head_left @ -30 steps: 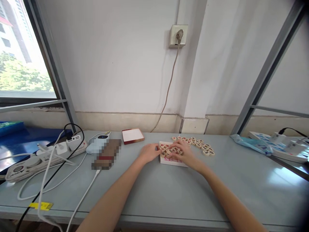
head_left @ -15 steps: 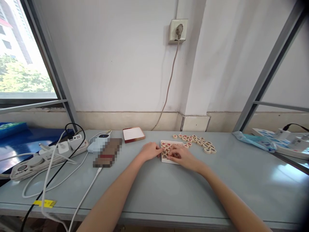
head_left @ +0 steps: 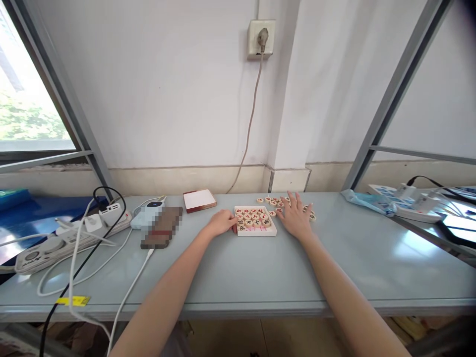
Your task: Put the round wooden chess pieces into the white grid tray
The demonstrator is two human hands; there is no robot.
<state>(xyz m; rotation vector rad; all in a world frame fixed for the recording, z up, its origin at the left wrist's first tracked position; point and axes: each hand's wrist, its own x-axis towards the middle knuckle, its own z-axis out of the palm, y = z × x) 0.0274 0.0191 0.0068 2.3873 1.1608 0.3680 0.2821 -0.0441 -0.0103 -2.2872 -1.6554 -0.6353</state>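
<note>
A white box [head_left: 256,233] holds several round wooden pieces with red and black characters, set in rows. Its left edge is gripped by my left hand [head_left: 222,222], fingers curled and thumb low against the side. To the right of the box, my right hand [head_left: 296,216] is spread over loose round pieces [head_left: 273,203] on the grey table. Its fingers are apart and cover part of the group; whether a piece lies under the palm is hidden.
A box lid [head_left: 200,200] lies behind my left hand. Further left are a blurred phone [head_left: 162,228], a light blue power bank [head_left: 148,216], cables and a power strip [head_left: 37,255]. A blue plastic packet [head_left: 368,202] lies at the right.
My right hand has left the box and moved right to the loose pieces, with its fingers now spread. My left hand stays at the box's left edge. The camera view has shifted.
</note>
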